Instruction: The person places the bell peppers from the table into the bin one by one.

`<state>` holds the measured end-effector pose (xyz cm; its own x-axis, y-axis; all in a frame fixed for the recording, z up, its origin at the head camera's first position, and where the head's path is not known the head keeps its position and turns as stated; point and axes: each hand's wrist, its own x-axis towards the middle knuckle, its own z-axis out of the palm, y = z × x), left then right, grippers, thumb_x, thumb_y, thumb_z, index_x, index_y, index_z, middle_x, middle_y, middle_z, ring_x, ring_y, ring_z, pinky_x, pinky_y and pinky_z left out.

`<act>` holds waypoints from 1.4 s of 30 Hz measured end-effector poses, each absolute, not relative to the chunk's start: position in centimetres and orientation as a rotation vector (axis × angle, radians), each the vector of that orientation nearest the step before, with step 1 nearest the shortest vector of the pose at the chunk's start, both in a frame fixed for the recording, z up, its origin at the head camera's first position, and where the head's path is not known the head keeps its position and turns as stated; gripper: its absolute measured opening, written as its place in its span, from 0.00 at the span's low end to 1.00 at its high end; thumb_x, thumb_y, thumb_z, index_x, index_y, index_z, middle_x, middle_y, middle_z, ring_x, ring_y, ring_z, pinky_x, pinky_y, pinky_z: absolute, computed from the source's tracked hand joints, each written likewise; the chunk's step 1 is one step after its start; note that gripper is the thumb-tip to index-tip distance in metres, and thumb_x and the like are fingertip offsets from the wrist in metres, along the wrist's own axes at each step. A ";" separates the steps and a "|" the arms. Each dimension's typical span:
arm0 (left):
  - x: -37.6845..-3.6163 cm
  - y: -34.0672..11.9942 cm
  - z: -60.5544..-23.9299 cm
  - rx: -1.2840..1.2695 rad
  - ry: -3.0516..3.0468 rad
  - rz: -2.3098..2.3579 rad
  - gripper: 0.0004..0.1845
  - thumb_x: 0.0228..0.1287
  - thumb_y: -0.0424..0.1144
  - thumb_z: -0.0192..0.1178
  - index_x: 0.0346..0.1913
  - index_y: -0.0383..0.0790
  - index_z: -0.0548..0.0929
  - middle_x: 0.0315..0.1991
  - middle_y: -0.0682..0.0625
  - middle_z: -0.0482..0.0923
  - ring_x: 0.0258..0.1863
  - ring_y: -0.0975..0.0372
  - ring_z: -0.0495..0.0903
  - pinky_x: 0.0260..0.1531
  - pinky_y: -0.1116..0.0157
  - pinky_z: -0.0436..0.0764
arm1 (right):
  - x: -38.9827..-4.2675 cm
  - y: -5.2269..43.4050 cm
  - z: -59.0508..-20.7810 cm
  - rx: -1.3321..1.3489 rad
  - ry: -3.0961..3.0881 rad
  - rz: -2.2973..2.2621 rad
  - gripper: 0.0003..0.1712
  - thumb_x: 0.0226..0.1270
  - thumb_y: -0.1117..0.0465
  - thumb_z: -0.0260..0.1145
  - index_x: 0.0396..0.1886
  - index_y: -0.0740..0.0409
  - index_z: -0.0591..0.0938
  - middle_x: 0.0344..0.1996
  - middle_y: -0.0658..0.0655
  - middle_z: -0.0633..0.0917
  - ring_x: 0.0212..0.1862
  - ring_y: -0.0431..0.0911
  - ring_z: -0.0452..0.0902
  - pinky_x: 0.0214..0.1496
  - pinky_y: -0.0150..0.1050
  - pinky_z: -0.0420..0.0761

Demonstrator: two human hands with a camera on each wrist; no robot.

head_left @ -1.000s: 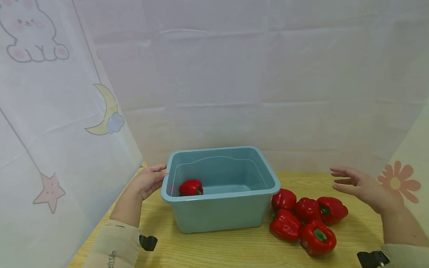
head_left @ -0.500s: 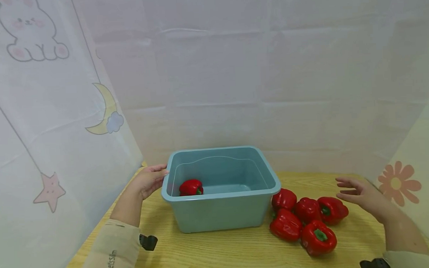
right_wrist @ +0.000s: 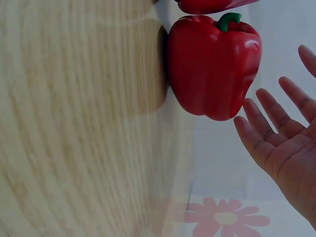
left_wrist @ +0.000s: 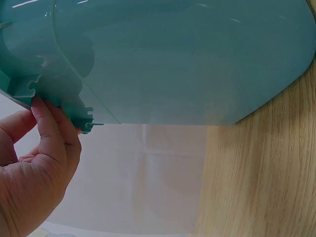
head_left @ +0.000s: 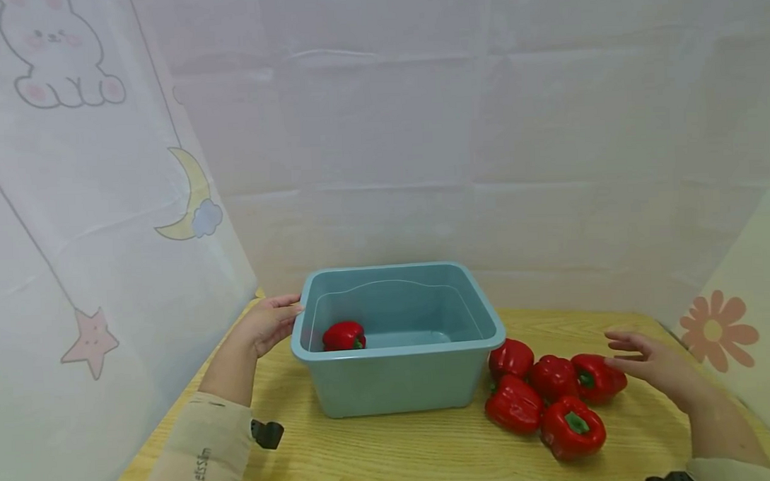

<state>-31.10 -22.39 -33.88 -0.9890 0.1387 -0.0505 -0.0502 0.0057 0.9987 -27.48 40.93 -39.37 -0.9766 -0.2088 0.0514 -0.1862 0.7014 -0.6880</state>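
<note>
left hand (head_left: 268,324) grips tub (head_left: 396,382); right hand (head_left: 657,364) near pepper (head_left: 598,378)

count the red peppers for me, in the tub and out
6 show. One pepper in the tub sits in its left corner. Five lie on the table right of the tub: back-left pepper, middle, right, front-left, front. The near wall could hide more.

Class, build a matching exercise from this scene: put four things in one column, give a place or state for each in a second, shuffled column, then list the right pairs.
Things
1. left hand
2. right hand
3. single red pepper
4. pile of red peppers

Places or states
A. lying inside the tub
B. on the table, right of the tub
C. gripping the blue tub's rim
D. open, beside the rightmost pepper

Pairs: 1-C, 2-D, 3-A, 4-B
</note>
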 end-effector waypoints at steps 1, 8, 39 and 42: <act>-31.1 -22.4 -33.9 0.096 2.127 2.123 0.25 0.64 0.31 0.53 0.64 0.28 0.64 0.46 0.45 0.79 0.36 0.65 0.80 0.39 0.70 0.79 | -27.5 40.9 -39.5 -0.325 2.866 -1.157 0.37 0.66 0.51 0.58 0.66 0.68 0.57 0.58 0.75 0.65 0.55 0.68 0.66 0.46 0.58 0.75; -31.1 -22.4 -33.9 0.111 2.113 2.132 0.25 0.64 0.30 0.53 0.64 0.27 0.64 0.44 0.47 0.79 0.36 0.64 0.80 0.39 0.70 0.79 | -27.5 41.0 -40.3 -0.292 2.796 -1.184 0.37 0.67 0.53 0.57 0.66 0.72 0.56 0.59 0.76 0.64 0.56 0.69 0.65 0.47 0.57 0.75; -30.9 -22.5 -33.9 0.147 2.141 2.108 0.27 0.64 0.32 0.54 0.63 0.26 0.63 0.46 0.45 0.78 0.37 0.65 0.80 0.40 0.70 0.79 | -27.5 40.6 -41.5 -0.115 2.653 -1.129 0.47 0.63 0.49 0.60 0.67 0.74 0.48 0.60 0.81 0.54 0.58 0.72 0.57 0.49 0.53 0.76; -30.7 -22.5 -33.8 0.192 2.119 2.127 0.27 0.62 0.33 0.56 0.62 0.26 0.65 0.44 0.46 0.79 0.37 0.64 0.80 0.39 0.70 0.79 | -27.6 40.7 -41.6 -0.109 2.633 -1.132 0.48 0.62 0.50 0.60 0.67 0.74 0.47 0.60 0.81 0.52 0.59 0.72 0.55 0.50 0.54 0.74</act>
